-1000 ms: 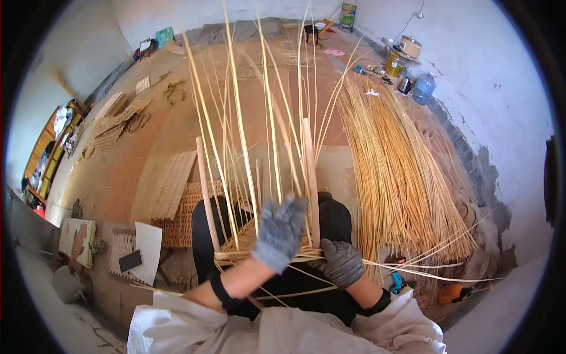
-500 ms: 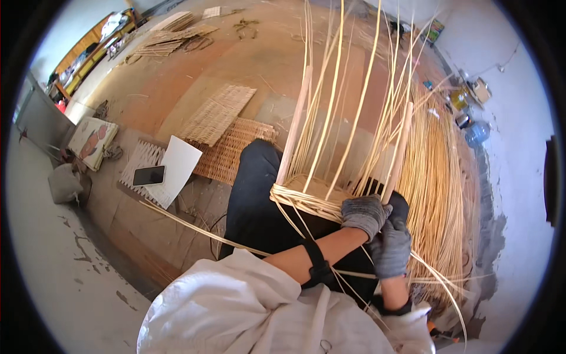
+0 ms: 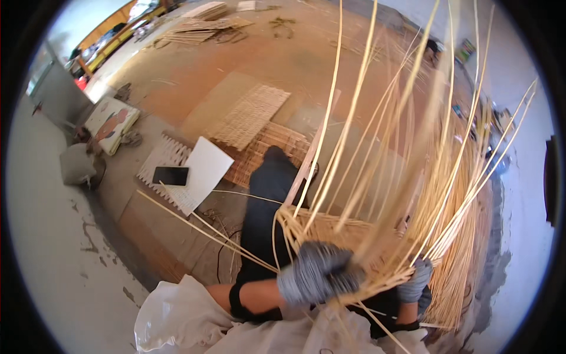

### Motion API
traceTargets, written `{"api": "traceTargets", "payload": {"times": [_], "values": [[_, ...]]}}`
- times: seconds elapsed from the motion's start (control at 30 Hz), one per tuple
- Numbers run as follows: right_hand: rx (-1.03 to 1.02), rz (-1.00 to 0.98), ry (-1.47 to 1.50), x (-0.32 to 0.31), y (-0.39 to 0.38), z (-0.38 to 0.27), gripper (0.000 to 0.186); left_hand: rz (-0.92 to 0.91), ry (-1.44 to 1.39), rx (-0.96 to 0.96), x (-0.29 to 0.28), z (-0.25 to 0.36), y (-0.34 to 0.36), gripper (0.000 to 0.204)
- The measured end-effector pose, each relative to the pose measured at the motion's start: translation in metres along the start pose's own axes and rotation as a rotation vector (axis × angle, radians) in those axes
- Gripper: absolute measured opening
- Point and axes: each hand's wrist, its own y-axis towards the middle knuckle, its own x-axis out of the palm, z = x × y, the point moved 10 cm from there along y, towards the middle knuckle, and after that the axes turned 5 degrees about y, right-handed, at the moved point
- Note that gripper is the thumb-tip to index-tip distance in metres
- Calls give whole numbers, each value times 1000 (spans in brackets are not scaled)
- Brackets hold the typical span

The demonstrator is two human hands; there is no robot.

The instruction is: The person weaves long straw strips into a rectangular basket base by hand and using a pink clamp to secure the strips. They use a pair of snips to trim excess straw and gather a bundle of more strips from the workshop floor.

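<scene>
A half-woven cane basket (image 3: 336, 227) rests on my lap, its long pale upright canes (image 3: 377, 130) fanning up and away from me. My left hand (image 3: 318, 274), in a grey knit glove, grips the woven rim at the near side. My right hand (image 3: 415, 280), also gloved, holds the rim and a few canes at the right side. Both hands look blurred. My outstretched leg in black trousers (image 3: 265, 200) lies under the basket.
A bundle of loose canes (image 3: 471, 236) lies on the floor at right. Woven mats (image 3: 247, 115) lie ahead, with a white sheet (image 3: 203, 171) and a black phone (image 3: 170, 175) at left. A grey sack (image 3: 76, 165) and a colourful bag (image 3: 112, 121) lie further left.
My view has swung left and closer to the basket. Both hands have shifted along the rim, the left one moving toward the middle, and the upright canes now sweep across the right side.
</scene>
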Motion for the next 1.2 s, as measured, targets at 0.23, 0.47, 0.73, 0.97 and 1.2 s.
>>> {"api": "traceTargets", "payload": {"times": [0.23,0.47,0.73,0.97,1.2], "values": [[-239,-49,-472,43,-1,-130,21,-168,-748,-949,10,-171,-56,33],[43,-545,-431,73,-11,-127,41,-504,-660,-905,6,-177,-53,37],[-600,-1048,592,89,50,-380,29,-715,-367,-254,3,-159,-37,42],[-624,-1165,456,130,12,-381,36,-833,-336,-456,0,-170,-55,47],[-589,-1020,326,132,-3,-366,36,-823,-465,-456,-12,-169,-64,41]]}}
